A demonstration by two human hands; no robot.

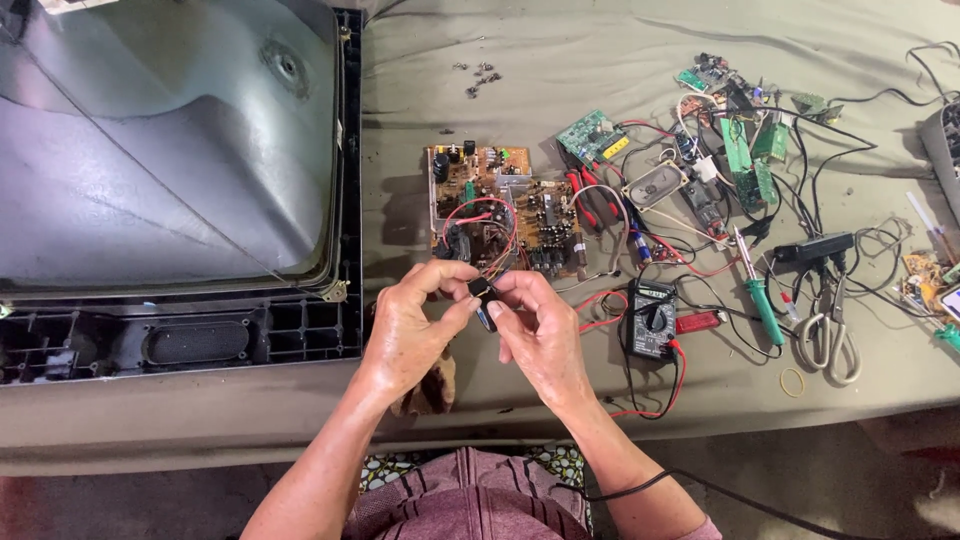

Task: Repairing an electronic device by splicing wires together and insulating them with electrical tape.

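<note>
My left hand (412, 325) and my right hand (538, 335) meet over the table's front edge. Together they pinch a small black component (482, 291) between thumbs and fingertips. Red and black wires run from it up to a brown circuit board (500, 208) that lies just beyond my hands. A black multimeter (651, 318) with red and black leads lies right of my right hand.
A large picture tube in its black frame (170, 150) lies face down at the left. Red-handled pliers (588, 195), a green soldering iron (760, 295), scissors (828, 335), a small speaker (655, 185), green boards (750, 150), tangled wires and loose screws (478, 78) are scattered at the right.
</note>
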